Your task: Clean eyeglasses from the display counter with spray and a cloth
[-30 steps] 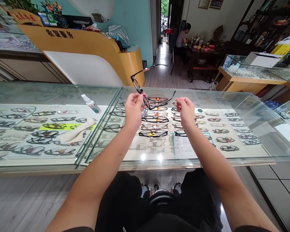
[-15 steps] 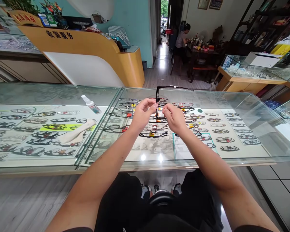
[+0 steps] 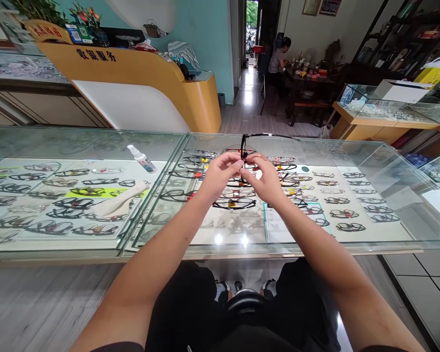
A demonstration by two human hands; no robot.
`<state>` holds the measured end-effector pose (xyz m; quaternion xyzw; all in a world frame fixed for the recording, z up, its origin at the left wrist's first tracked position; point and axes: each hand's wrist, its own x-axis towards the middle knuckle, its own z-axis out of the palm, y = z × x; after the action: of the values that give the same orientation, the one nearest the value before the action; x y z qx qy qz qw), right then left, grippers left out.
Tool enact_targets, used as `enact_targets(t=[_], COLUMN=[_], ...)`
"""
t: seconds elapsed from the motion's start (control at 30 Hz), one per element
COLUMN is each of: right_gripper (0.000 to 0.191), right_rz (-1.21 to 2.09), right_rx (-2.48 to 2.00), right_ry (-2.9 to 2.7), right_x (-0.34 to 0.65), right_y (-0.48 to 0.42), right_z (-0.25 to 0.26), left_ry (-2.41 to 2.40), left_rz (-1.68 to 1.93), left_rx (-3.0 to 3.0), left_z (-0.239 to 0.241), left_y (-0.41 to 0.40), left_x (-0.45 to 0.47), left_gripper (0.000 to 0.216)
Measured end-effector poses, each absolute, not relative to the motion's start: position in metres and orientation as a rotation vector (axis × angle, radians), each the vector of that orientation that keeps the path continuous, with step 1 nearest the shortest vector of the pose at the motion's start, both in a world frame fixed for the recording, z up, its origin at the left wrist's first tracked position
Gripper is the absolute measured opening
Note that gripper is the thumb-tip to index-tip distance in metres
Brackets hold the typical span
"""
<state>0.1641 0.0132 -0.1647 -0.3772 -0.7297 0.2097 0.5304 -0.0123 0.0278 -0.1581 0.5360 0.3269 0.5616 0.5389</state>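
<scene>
Both my hands meet above the glass display counter (image 3: 95,142). My left hand (image 3: 220,177) and my right hand (image 3: 266,180) each pinch a pair of black-framed glasses (image 3: 244,146), held edge-on between the fingertips. One temple arm of the glasses stretches out to the right. Under the glass lie rows of spectacle frames (image 3: 234,203) on white trays.
A small spray bottle (image 3: 142,159) and a folded beige cloth (image 3: 119,200) rest on the counter top to the left. A curved yellow service desk (image 3: 139,73) stands behind. A person sits at a dark table (image 3: 308,80) far back. More glass cases (image 3: 388,110) stand at right.
My hands came together from apart. The glasses turned from a slanted, open hold in my left hand to an edge-on position pinched by both hands.
</scene>
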Motion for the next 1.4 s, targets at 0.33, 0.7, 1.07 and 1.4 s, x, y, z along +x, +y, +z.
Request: enact_targets(t=[0.33,0.7,1.07,1.4], right_gripper=[0.028,0.031,0.039,0.041], right_rz=[0.534,0.555,0.713,0.784], right_rx=[-0.887,-0.85,-0.859,-0.885], right_ry=[-1.695,-1.659,-1.542,-1.458], right_x=[0.163,0.161,0.165,0.166], right_y=[0.012,0.009,0.009,0.01], right_z=[-0.168,-0.167,-0.157,-0.154], left_ry=[0.708,0.597,0.684,1.94], left_rz=[1.237,1.132,1.178,2.304], left_rx=[1.194,1.13,1.529,1.315], left_z=[-0.15,-0.145,-0.142,-0.135], left_y=[0.025,0.025,0.036,0.07], left_x=[-0.017,-0.025,-0.038,-0.129], left_gripper=[0.05,0.047,0.045,0.032])
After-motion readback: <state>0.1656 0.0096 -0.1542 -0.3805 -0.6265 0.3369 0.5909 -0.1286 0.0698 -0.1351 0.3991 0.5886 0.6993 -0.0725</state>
